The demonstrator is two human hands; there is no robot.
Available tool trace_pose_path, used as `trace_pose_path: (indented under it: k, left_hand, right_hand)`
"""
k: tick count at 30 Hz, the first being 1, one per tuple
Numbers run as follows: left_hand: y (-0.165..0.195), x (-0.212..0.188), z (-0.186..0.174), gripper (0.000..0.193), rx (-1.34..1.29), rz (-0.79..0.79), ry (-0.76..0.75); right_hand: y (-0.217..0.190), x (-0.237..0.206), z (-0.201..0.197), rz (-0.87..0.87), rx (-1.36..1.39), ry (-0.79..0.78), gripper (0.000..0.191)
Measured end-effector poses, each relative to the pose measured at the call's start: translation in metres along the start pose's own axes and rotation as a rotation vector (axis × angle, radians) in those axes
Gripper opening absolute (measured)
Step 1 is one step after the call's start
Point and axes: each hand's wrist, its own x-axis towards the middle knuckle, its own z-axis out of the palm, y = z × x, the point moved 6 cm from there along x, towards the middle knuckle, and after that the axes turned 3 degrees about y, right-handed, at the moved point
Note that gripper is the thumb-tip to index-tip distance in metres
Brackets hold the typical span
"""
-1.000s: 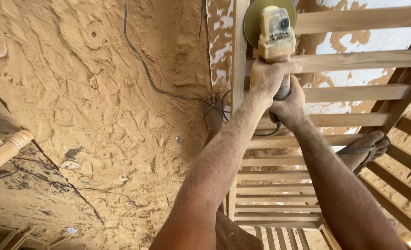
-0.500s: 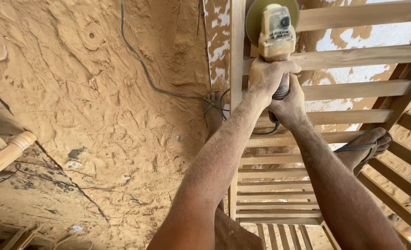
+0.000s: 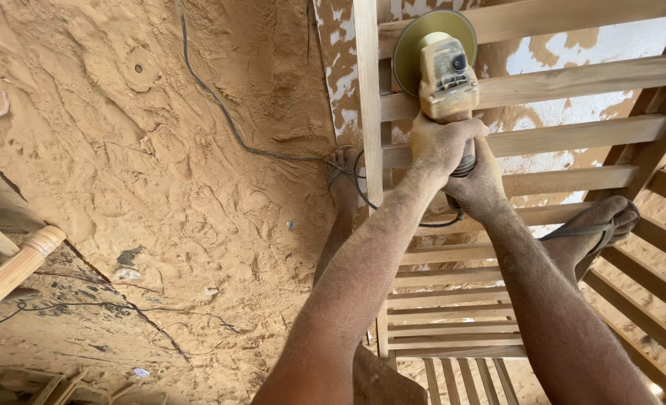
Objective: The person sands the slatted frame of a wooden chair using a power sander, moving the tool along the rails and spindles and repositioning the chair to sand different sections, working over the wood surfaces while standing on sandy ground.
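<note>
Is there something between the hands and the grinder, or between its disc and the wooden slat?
Nothing visible. The left hand and right hand grip the grinder directly. Its disc lies against a slat of the wooden frame; the cable trails away over the sawdust.

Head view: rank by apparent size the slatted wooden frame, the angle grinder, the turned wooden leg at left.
1. slatted wooden frame, by far the largest.
2. angle grinder.
3. turned wooden leg, close to the grinder and partly cut off, so that order is unsure.

Sawdust-covered floor, sunlit, with black cable
</note>
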Motion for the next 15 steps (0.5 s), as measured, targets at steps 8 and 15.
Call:
trace_pose_path:
  k: [8,15]
  left_hand:
    - [0.022,-0.003,0.025,0.065,0.67,0.054,-0.109]
    - [0.024,-0.002,-0.007,0.032,0.101,-0.093,0.05]
  right_hand:
    - [-0.001,-0.021,0.011,0.048,0.431,0.182,0.062]
    - [-0.016,-0.002,0.003,0.266,0.065,0.064,0.074]
